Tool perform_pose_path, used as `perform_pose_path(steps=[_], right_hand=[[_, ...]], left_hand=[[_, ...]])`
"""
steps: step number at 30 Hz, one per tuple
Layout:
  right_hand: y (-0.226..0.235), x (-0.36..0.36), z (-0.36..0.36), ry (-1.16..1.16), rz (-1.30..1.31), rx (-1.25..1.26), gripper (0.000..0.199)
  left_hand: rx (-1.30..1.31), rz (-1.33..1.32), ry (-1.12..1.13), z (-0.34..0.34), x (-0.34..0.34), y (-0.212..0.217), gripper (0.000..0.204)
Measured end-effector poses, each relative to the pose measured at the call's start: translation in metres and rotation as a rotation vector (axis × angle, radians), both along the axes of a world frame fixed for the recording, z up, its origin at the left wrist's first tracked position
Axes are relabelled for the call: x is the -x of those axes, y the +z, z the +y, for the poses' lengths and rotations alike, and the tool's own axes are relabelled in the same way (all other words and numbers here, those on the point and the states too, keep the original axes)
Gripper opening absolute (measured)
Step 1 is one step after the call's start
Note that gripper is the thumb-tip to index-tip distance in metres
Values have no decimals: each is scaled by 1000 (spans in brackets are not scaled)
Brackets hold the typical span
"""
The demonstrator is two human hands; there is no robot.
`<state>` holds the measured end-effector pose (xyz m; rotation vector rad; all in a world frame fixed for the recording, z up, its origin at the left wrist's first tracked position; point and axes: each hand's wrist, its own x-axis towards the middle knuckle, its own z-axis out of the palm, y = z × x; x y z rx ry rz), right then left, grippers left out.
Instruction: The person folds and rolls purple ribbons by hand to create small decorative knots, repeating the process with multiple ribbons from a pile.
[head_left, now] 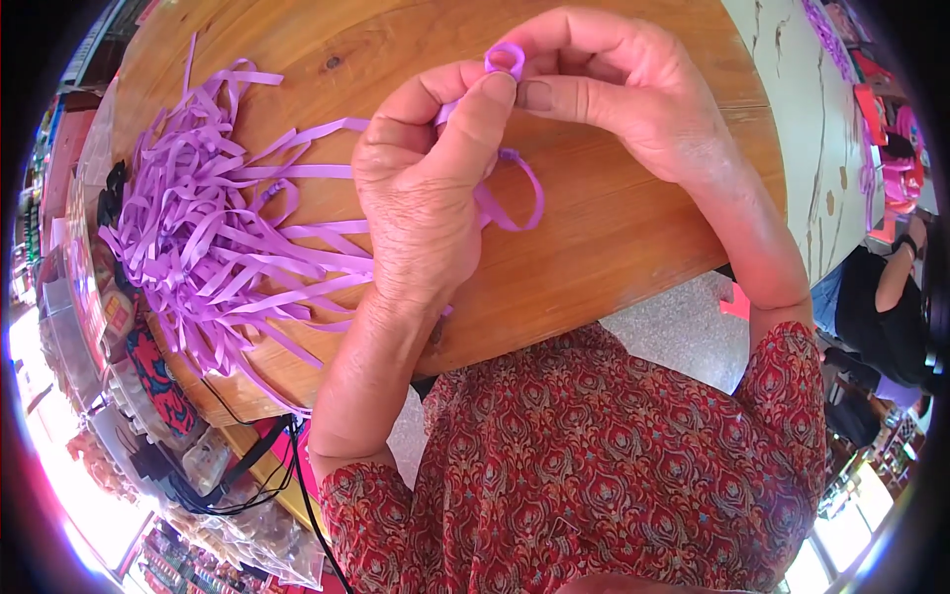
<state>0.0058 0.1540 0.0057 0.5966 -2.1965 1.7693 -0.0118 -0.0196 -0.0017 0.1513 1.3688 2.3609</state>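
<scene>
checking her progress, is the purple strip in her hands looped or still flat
Looped: the purple strip curls into a small ring between both hands' fingertips, its tail hanging below.

The worktop (614, 228) is wood, warm orange-brown, smooth and lightly glossy, with visible grain and a dark knot; the strip (515, 198) pinched between the left hand (426, 188) and right hand (614, 89) looks like thin purple plastic or coated paper ribbon, flat, smooth, faintly shiny; the pile of strips (213, 238) has the same finish; the sleeve (792, 396) is soft matt cloth, red with a fine printed pattern; the floor (673, 337) looks grey, speckled, matt stone.
</scene>
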Motion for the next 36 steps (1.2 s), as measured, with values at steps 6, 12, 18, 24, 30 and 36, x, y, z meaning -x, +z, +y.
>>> perform_pose_path(steps=[6, 12, 18, 24, 30, 36], right_hand=[[23, -13, -17, -28, 295, -315, 17], [28, -22, -16, -246, 408, -596, 27], [30, -21, -12, -177, 460, -672, 31], [16, -7, -4, -169, 950, -616, 27], [25, -18, 1, -246, 548, -675, 24], [10, -7, -3, -281, 557, -390, 17]], left_hand=[[-44, -87, -110, -14, 4, -3, 6], [223, -4, -21, -10, 2, 3, 11], [337, 7, -62, -14, 7, 0, 12], [186, -84, -257, -15, 15, -1, 15], [221, -66, -249, -12, 11, -1, 16], [259, -11, -104, -9, 7, 0, 15]])
